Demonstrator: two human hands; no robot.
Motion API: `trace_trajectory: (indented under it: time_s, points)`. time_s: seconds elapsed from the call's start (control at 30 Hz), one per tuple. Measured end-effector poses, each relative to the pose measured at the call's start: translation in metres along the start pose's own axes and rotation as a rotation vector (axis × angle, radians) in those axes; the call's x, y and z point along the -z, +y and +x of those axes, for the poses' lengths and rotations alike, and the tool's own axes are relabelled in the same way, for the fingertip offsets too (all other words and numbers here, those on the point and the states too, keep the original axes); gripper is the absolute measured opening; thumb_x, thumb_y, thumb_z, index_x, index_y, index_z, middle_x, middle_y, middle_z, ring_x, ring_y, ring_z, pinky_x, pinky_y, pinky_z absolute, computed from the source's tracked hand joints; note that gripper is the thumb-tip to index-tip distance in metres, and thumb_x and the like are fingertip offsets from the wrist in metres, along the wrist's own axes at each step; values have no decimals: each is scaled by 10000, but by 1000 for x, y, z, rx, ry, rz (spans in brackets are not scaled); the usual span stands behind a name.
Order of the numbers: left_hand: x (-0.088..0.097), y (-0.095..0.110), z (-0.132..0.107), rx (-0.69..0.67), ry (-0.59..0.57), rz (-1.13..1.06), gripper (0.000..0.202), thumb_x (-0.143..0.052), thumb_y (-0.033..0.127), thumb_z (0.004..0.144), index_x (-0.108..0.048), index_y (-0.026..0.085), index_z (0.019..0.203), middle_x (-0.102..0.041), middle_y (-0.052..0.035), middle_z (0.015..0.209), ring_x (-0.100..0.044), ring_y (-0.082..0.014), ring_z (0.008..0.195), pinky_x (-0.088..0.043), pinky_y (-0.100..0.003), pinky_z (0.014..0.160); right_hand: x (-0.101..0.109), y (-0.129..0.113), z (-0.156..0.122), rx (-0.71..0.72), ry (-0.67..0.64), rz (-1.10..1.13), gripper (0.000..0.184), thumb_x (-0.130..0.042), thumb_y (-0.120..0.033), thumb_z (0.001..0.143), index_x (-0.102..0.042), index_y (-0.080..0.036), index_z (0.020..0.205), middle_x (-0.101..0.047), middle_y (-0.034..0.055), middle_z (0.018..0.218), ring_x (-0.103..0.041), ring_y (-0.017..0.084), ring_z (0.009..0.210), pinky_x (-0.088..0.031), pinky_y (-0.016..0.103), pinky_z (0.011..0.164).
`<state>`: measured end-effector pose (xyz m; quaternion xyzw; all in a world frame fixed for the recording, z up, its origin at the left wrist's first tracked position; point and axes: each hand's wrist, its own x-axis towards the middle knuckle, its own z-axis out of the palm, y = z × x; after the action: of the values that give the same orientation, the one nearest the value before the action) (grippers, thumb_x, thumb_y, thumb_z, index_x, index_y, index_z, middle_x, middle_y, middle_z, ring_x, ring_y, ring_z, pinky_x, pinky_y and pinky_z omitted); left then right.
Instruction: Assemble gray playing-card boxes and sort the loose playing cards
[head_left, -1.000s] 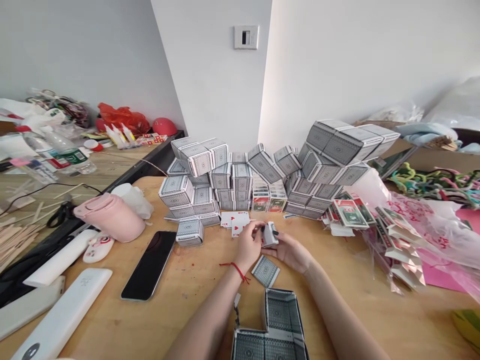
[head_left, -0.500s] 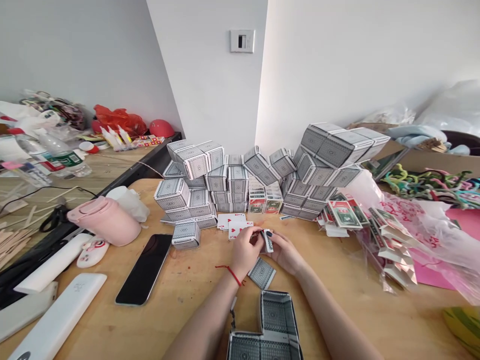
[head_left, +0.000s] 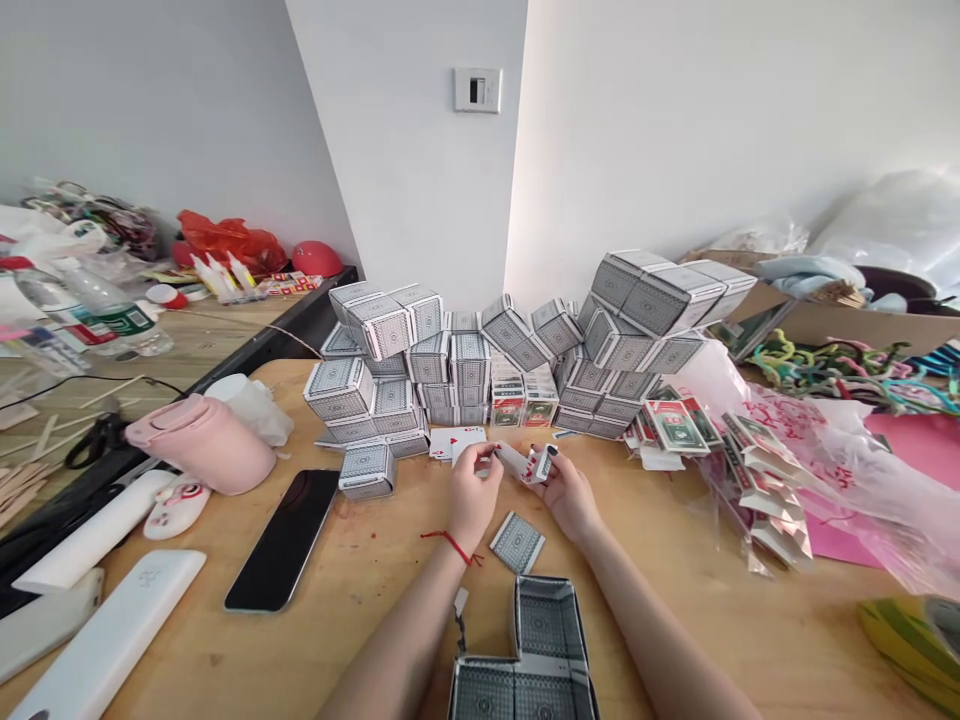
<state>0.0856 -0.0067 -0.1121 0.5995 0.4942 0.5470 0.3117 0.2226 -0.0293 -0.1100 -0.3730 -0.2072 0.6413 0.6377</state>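
Between my two hands is a partly folded playing card, its white face with red marks (head_left: 516, 463) turned up. My left hand (head_left: 472, 492) pinches its left end, and my right hand (head_left: 571, 500) grips the bent end, where a strip of patterned back shows. Just below, a patterned card piece (head_left: 517, 543) lies on the table. Nearer to me, between my forearms, stands an open-topped L-shaped form made of folded cards (head_left: 551, 622). Beyond my left hand are loose face-up cards (head_left: 447, 442), partly covered by the hand.
Stacked card cubes (head_left: 469, 360) line the back, with card packs (head_left: 523, 405) among them. At left lie a phone (head_left: 283, 540), a pink cup (head_left: 204, 443) and a white power bank (head_left: 120, 625). Emptied card boxes (head_left: 769, 490), plastic bags and yellow tape (head_left: 900, 640) occupy the right.
My hands have moved a little apart, and the card between them is opened out, showing its face. The view has shifted slightly.
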Motion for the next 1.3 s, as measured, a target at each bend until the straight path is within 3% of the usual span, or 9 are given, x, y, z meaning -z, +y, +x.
trace_trajectory:
  time_s: [0.1, 0.2, 0.33, 0.5, 0.67, 0.8, 1.0, 1.3]
  points:
    - [2, -3, 2, 55, 52, -48, 163, -511, 239, 738, -560, 160, 872, -610, -61, 848, -585, -145, 778, -489, -294, 702, 0, -1, -1, 3, -26, 29, 275, -613, -372, 680, -612, -157, 852, -663, 95, 889, -604, 237, 858, -480, 399, 744]
    - [2, -3, 2, 78, 23, -91, 172, -503, 257, 750, -550, 158, 883, -608, -68, 872, -588, -147, 800, -490, -291, 705, -1, -1, -2, 0, -38, 21, 283, -630, -362, 673, -609, -152, 862, -661, 103, 907, -609, 249, 854, -486, 419, 736]
    - [2, 2, -3, 20, -93, -56, 168, -494, 263, 763, -544, 179, 899, -604, -60, 908, -578, -149, 843, -478, -288, 728, -3, -1, -2, 36, -31, -17, 270, -649, -344, 666, -609, -141, 840, -662, 101, 881, -615, 240, 822, -494, 409, 733]
    - [2, 14, -7, -160, -333, 76, 75, -539, 206, 714, -524, 192, 786, -583, -36, 835, -557, -152, 813, -458, -296, 738, -2, -3, -1, 80, -22, -72, 277, -639, -335, 681, -614, -162, 896, -654, 75, 901, -606, 215, 829, -484, 360, 749]
    - [4, 23, -5, -280, -430, 107, 105, -543, 121, 665, -461, 183, 644, -493, -73, 1113, -450, -191, 1076, -400, -326, 882, 0, -4, -2, 19, -111, -155, 309, -638, -346, 678, -622, -165, 928, -652, 63, 893, -602, 200, 780, -476, 317, 697]
    - [5, 19, -5, -281, -501, 118, 128, -536, 113, 665, -436, 182, 624, -449, -71, 1189, -422, -198, 1119, -383, -340, 910, 3, -4, 0, -14, -134, -167, 318, -645, -353, 669, -625, -164, 924, -653, 56, 882, -599, 168, 721, -462, 278, 660]
    - [4, 15, -4, -274, -487, 166, 137, -529, 101, 653, -426, 180, 611, -454, -67, 1131, -443, -190, 1074, -411, -316, 841, 7, -2, 2, 10, -94, -159, 300, -658, -337, 660, -627, -181, 914, -652, 49, 887, -603, 169, 755, -453, 295, 717]
    - [4, 16, -6, -262, -521, 226, 201, -491, 38, 553, -344, 174, 538, -467, -59, 1019, -501, -182, 920, -412, -276, 672, 8, -2, 1, -16, -130, -286, 418, -671, -331, 644, -587, -169, 1020, -646, 60, 924, -599, 197, 797, -462, 325, 726]
